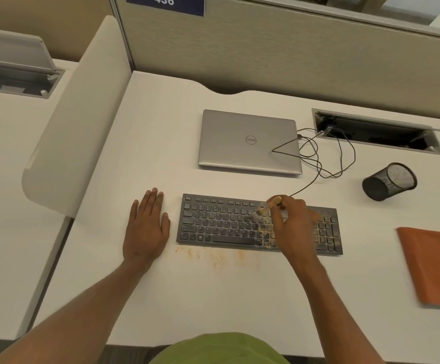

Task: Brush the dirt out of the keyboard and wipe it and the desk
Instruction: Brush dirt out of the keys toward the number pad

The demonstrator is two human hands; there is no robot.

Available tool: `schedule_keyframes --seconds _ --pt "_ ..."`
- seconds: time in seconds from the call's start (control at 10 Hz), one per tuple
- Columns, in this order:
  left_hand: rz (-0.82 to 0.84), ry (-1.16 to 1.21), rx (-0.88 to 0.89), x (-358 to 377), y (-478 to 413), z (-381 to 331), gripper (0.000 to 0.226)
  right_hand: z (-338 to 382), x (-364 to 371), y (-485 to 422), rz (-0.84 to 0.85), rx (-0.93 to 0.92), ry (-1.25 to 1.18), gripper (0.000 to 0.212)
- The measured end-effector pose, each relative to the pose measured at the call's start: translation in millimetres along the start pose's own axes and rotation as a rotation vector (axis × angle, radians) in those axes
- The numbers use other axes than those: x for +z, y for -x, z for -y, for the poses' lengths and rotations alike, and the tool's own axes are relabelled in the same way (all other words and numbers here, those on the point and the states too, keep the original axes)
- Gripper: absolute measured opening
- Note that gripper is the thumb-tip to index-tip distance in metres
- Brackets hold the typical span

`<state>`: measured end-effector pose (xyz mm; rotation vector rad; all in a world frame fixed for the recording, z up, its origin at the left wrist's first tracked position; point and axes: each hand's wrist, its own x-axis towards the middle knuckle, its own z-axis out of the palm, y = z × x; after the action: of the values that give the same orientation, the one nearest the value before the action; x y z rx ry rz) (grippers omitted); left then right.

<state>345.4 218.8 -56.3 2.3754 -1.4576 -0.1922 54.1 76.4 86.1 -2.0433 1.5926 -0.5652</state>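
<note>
A small brush (266, 207) is gripped by the right hand (291, 222) over the dusty keyboard (226, 224) at centre frame; the left hand (145, 227) is laid flat, fingers straight, on the worktop (161, 140) beside it.

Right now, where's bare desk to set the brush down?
Widest bare patch: left of the laptop, behind the left hand. Also the near strip in front of the dirt, and a gap between keyboard and orange cloth. Crowded: cable loops and mesh cup right of the laptop.
</note>
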Motion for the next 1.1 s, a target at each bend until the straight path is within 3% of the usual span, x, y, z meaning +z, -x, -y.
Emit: schedule_keyframes --seconds 0.1,0.4,0.7,0.9,1.1 --pt "0.000 -0.001 0.001 0 0 0 0.063 -6 0 -2 -0.008 0.018 0.092 0.019" --pt "0.005 -0.007 -0.001 -1 0 0 0.063 -6 -6 -12 -0.096 -0.004 -0.080 0.015" --pt "0.005 0.000 0.001 0 -1 0 0.064 -17 -5 -16 0.084 -0.057 0.184 0.024" --pt "0.008 -0.003 -0.003 0 -1 0 0.064 -8 -6 -21 -0.016 -0.056 0.069 0.021" --pt "0.005 0.010 -0.006 -1 -1 -1 0.064 -12 -3 -19 0.063 -0.056 0.187 0.028"
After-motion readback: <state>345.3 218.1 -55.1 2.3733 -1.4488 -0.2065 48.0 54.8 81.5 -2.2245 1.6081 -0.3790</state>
